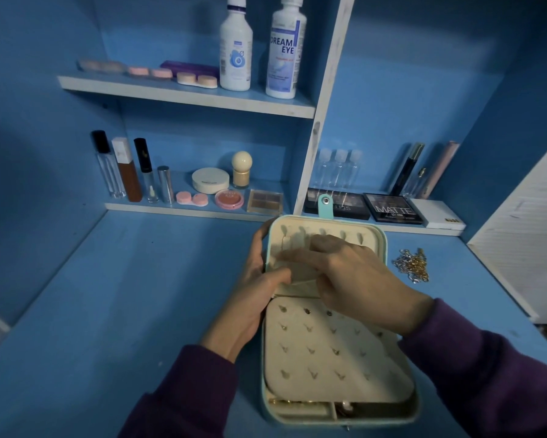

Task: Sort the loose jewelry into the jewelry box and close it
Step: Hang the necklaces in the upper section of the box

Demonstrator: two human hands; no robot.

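A mint jewelry box [401,415] lies open on the blue desk. Its cream earring panel [329,352] holds several small studs, and gold pieces show in the front compartments. The lid [329,230] stands open at the back, with a snap tab on top. My left hand [253,298] grips the lid's left edge, thumb on the inner pocket. My right hand [351,276] lies across the lid's inside, fingers at the pocket; what they hold is hidden. A loose pile of silver and gold chains [413,265] lies on the desk right of the lid.
Low shelves behind the box carry cosmetics: eyeshadow palettes [392,210], a blush compact [229,199], lip gloss tubes [123,169]. Two solution bottles [285,49] stand on the upper shelf. A white panel [525,248] closes the right side. Bare blue desk [123,295] lies to the left.
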